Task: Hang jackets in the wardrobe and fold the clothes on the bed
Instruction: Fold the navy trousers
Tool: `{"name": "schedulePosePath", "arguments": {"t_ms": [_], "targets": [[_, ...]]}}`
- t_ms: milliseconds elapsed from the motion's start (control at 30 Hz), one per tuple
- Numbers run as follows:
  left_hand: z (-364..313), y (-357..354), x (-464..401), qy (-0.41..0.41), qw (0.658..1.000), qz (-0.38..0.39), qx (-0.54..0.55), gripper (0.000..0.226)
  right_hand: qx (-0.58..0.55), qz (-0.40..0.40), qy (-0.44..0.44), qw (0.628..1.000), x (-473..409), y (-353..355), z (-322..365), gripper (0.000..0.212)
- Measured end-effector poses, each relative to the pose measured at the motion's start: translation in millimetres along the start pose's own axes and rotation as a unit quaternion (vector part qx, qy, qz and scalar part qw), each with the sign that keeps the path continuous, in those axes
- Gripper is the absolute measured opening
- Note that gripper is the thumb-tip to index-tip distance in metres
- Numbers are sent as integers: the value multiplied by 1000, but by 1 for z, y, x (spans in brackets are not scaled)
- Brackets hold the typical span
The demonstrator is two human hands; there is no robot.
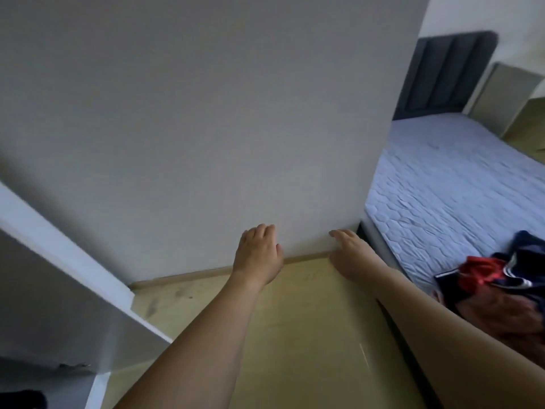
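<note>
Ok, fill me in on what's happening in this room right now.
A person stands facing a white wall, both arms stretched out. The left hand and right hand are empty, fingers loose, near the wall's base. A heap of dark blue and red clothes lies unfolded on the bed to the right. A white wardrobe door stands open on the left. Nothing is being held yet.

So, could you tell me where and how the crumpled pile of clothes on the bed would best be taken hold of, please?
Probably by the red bunched fabric on top of the pile of clothes, coming from above on its left with the right hand, which is nearer. That fold stands up proud of the dark cloth, so fingers could pinch it. Both hands are empty; the left hand is further away.
</note>
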State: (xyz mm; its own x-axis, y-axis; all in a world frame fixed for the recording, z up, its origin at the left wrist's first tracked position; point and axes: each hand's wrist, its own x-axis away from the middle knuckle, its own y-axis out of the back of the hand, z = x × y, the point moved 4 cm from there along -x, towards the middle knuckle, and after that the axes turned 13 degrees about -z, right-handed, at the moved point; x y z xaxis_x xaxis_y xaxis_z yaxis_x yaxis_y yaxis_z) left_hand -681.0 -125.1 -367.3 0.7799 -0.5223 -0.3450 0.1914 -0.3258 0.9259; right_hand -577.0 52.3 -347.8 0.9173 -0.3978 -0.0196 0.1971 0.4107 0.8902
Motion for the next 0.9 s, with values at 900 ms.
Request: {"name": "schedulePosePath", "arguments": {"t_ms": [900], "targets": [[-640,-266,-160,77,970,176,149,40,-36,-29,-215,975,-15,268,-704,58]]}}
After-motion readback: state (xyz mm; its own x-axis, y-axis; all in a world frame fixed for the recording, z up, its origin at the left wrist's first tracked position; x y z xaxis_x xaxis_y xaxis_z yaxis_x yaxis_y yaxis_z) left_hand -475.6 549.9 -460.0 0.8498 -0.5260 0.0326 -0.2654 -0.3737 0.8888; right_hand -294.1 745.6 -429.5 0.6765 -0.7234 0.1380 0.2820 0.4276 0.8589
